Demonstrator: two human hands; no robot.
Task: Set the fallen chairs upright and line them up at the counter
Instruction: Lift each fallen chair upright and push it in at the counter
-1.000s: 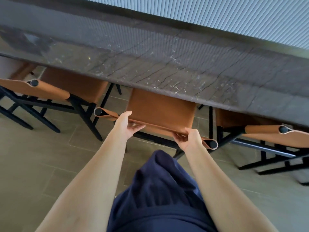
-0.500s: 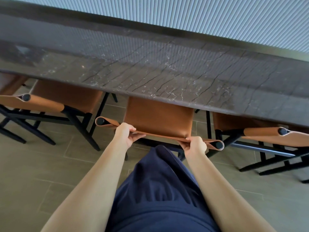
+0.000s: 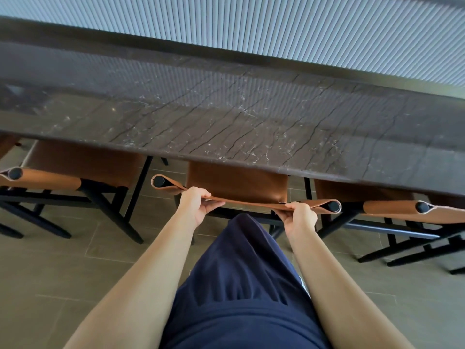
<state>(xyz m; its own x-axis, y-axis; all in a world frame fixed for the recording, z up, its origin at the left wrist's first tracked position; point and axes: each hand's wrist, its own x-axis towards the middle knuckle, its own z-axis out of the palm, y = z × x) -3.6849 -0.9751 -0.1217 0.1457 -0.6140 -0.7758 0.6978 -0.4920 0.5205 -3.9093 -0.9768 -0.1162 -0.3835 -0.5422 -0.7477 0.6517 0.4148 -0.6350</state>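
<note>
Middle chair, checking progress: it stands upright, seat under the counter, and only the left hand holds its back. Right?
Not quite: the head view shows both hands holding the back, the left hand near one end and the right hand near the other. The chair is upright, seat under the counter.

Soft, even light fills the scene, bright without hard edges. The pale ribbed wall panel (image 3: 276,34) is the brightest area and mirrors as faint stripes in the polished dark veined stone counter (image 3: 226,117), which carries a dull sheen and no sharp glare. Under the counter's overhang the seat of the middle tan leather chair (image 3: 236,182) sits in shade, and its black frame loses detail. The grey-brown tiled floor (image 3: 63,273) shows only weak, diffuse shadows. Wide-angle distortion bows the counter's edge and stretches the corners; the far left is slightly smeared, the centre crisp.
</note>
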